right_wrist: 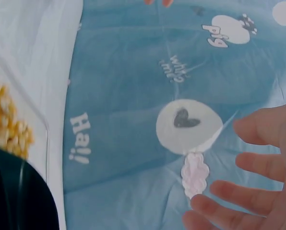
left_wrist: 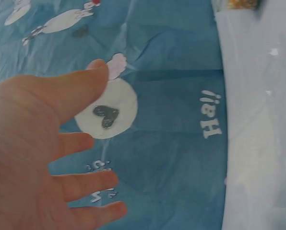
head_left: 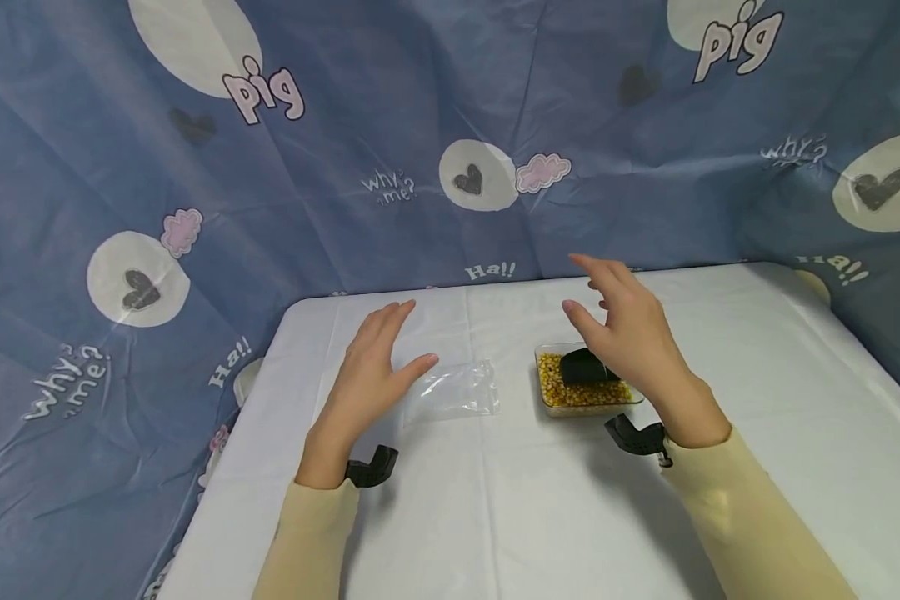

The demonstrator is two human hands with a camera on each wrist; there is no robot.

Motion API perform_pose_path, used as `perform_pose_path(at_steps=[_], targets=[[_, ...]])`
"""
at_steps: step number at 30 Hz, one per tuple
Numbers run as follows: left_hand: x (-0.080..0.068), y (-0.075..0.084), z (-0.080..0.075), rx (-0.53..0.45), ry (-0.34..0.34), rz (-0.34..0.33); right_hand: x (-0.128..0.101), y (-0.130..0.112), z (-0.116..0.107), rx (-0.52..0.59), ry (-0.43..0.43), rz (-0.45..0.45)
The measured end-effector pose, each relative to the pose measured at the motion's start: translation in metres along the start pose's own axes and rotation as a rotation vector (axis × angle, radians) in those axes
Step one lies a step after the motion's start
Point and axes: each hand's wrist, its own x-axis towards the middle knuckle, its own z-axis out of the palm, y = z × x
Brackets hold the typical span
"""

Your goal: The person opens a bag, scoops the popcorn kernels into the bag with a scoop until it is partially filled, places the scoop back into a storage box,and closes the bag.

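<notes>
Fingers of both hands are spread, holding nothing. Left hand hovers just left of the flat bag; right hand hovers over the scoop in the corn tray.

Pale cream long sleeves to both wrists. Left hand and right hand bare, ungloved. Black curved camera mount strapped under each wrist; second mount likewise black.
</notes>
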Motion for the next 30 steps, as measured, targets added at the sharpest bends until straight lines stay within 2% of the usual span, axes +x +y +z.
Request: perform_pose_path(at_steps=[3,6,11,19,24,30], targets=[[0.007,0.002,-0.001,-0.002,-0.018,-0.005,0.002,-0.001,0.007,0.019,-0.007,0.001],[0.01,0.0,0.002,-0.015,-0.073,-0.01,0.002,-0.002,0.015,0.031,-0.019,0.003],[0.005,-0.007,0.013,-0.037,-0.16,-0.037,0.002,-0.004,0.029,0.065,-0.061,0.014],[0.001,-0.016,0.025,-0.045,-0.225,-0.076,0.001,-0.006,0.043,0.1,-0.113,0.016],[0.001,-0.019,0.033,-0.034,-0.277,-0.074,-0.003,-0.011,0.049,0.148,-0.17,0.052],[0.002,-0.022,0.041,-0.036,-0.305,-0.083,-0.003,-0.018,0.055,0.172,-0.226,0.125]])
